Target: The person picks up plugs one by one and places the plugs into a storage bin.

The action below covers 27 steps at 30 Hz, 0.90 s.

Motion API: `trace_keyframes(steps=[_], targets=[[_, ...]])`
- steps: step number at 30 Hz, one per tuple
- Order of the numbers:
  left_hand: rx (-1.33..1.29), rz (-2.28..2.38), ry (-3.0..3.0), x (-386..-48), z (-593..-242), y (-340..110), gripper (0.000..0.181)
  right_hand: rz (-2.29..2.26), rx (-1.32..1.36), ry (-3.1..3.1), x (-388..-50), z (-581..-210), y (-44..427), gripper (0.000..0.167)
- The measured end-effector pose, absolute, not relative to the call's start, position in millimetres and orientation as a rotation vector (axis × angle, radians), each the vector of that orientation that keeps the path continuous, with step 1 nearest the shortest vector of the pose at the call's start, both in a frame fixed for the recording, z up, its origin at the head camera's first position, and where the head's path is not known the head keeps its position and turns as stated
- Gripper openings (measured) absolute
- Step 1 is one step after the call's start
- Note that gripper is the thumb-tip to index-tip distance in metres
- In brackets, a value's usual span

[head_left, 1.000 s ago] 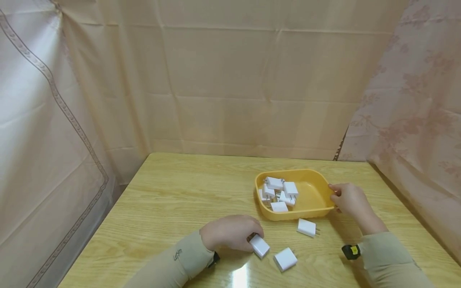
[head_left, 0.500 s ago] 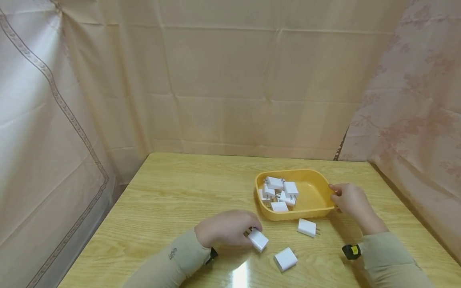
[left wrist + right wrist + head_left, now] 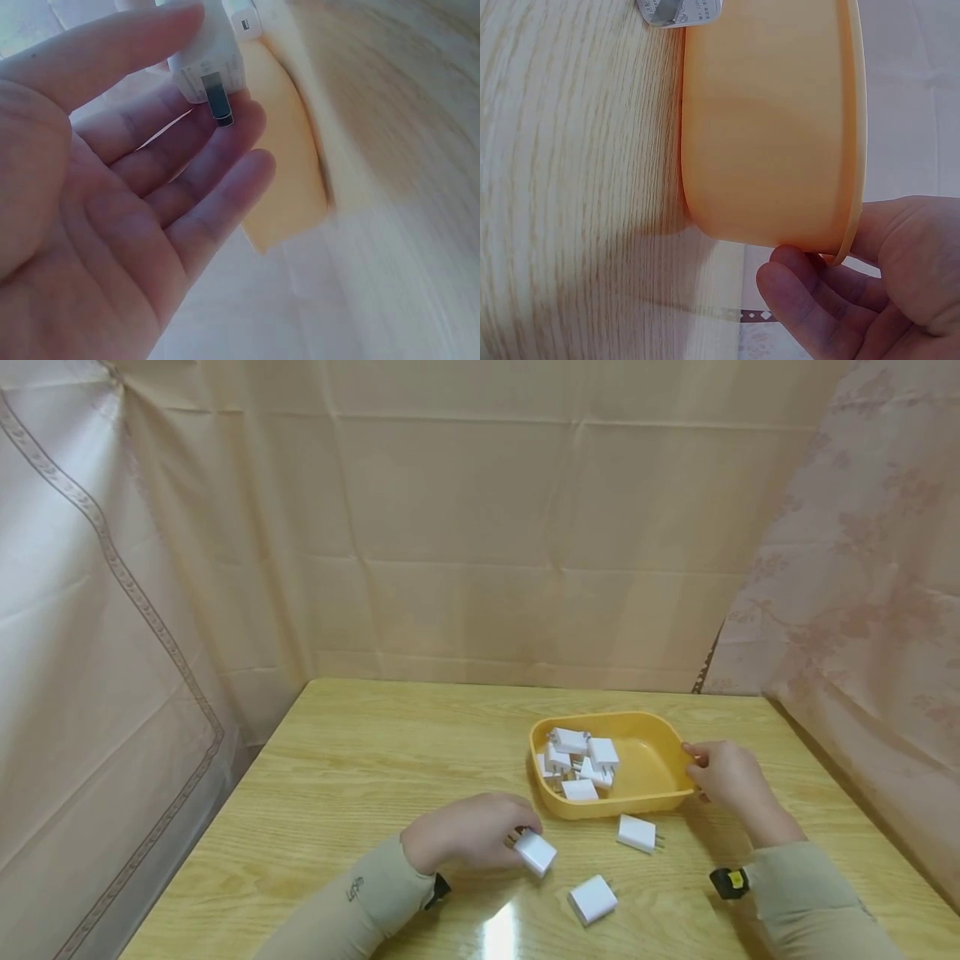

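Observation:
My left hand pinches a white charger plug between thumb and fingers, just above the table. In the left wrist view the plug's metal prongs point back toward the palm. With my right hand I grip the right end of a yellow plastic bin, thumb over the rim and fingers beneath it, as the right wrist view shows. Several white charger plugs lie heaped in the bin's left half. In front of it, a charger plug and another charger plug lie on the table.
Bin and plugs stand on a wood-grain table. A beige curtain hangs behind its back edge, with further cloth at the left and right sides. Each wrist carries a small black device.
My left hand has lifted the charger plug slightly off the table and shifted a little away from me. The right hand keeps its hold on the bin, which stays put.

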<state>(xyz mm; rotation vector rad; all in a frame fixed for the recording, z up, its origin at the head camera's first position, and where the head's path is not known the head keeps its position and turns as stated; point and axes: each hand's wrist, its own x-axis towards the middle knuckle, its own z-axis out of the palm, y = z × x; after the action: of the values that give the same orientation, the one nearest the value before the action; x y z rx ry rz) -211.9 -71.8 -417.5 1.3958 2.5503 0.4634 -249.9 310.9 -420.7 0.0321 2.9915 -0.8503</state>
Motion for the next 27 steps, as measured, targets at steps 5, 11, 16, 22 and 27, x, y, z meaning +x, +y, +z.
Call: trace_keyframes(steps=[5, 11, 16, 22, 27], targets=[[1.412, 0.467, 2.565, -214, -417, -72, 0.032, -0.857, 0.029, 2.997, -251, -422, 311, 0.044], [1.437, 0.508, 2.588, -221, -415, -71, 0.032, -0.854, 0.023, 3.001, -251, -422, 311, 0.044], [1.383, 0.587, 2.589, -224, -408, -70, 0.033, -0.865, 0.046, 2.99, -251, -422, 311, 0.044], [1.373, 0.61, 2.648, -229, -396, -67, 0.035, -0.873, 0.05, 2.983, -251, -423, 311, 0.044], [1.345, 0.617, 2.709, -237, -387, -65, 0.033, -0.879, 0.045, 2.973, -251, -422, 312, 0.044]])
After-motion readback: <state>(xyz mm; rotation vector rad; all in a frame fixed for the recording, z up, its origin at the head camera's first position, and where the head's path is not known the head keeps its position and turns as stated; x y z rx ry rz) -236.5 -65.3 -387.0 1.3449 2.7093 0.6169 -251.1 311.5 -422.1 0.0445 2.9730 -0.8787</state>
